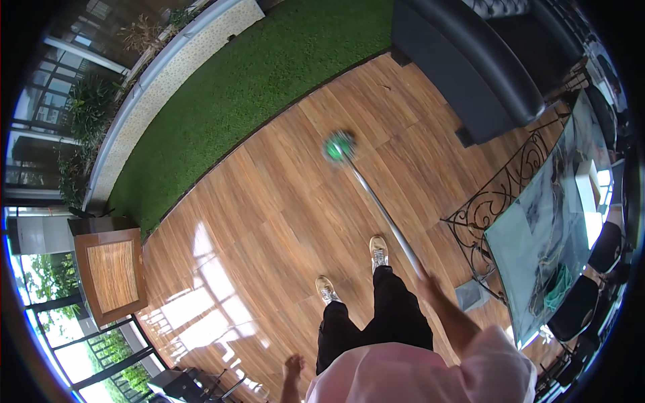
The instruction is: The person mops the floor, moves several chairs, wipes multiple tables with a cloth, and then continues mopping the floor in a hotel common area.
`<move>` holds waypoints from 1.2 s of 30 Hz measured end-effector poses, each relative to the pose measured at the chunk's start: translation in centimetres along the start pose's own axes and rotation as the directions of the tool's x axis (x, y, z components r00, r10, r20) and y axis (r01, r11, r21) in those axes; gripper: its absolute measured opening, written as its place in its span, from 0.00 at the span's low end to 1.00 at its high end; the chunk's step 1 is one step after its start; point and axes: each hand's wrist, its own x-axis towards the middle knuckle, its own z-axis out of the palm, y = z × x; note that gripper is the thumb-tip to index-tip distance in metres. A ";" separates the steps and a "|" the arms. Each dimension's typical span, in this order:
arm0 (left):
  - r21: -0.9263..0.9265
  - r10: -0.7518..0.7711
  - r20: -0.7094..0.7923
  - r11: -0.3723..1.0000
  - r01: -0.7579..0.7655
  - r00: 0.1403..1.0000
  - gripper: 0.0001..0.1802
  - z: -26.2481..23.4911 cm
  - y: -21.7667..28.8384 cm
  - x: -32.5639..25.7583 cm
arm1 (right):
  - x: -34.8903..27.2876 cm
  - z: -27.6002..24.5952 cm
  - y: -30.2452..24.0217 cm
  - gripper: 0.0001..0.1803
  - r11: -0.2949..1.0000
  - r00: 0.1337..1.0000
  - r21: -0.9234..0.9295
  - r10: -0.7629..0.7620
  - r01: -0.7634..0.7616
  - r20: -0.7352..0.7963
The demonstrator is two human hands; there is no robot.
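My right hand (426,283) is wrapped round the upper end of a spin mop's metal pole (386,213). The pole slants away from me to the far left, down to the mop's round head (339,147). That head has a green centre and a greyish fringe, somewhat blurred, and rests on the wood-look floor (282,221) beyond my feet. Low in the view, left of my dark trousers, my left hand (293,367) hangs at my side. Its fingers look loosely curled, and I see nothing in them.
Artificial grass (269,80) borders the floor on the far side. A black sofa (470,74) stands far right. Nearer on the right is a glass-topped table (531,228) with scrolled iron legs. A brown wooden cabinet (111,272) stands left, by windows.
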 end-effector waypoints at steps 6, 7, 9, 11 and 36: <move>0.509 0.384 0.028 0.789 -0.343 0.923 0.23 17.1 11.8 -0.5 | 23.9 -7.3 -11.9 0.39 0.951 0.979 -0.234 0.201 -0.203 -0.030; 0.552 0.441 0.074 0.729 -0.405 0.894 0.23 16.5 12.2 -1.8 | 22.9 -7.7 -13.6 0.39 0.959 0.974 -0.200 0.218 -0.202 0.064; 0.469 0.389 -0.009 0.815 -0.340 0.921 0.22 13.9 11.3 -2.4 | 15.8 -5.6 -9.5 0.39 0.967 0.983 -0.195 0.174 -0.161 0.050; 0.305 0.252 -0.079 0.927 -0.217 0.965 0.21 10.4 7.8 -0.5 | 5.2 -2.9 -0.1 0.41 0.967 0.992 -0.222 0.112 -0.123 -0.061; 0.581 0.335 0.159 0.729 -0.362 0.929 0.24 29.6 14.4 -2.0 | 28.9 -17.9 -3.4 0.43 0.958 0.945 0.072 0.285 -0.277 -0.163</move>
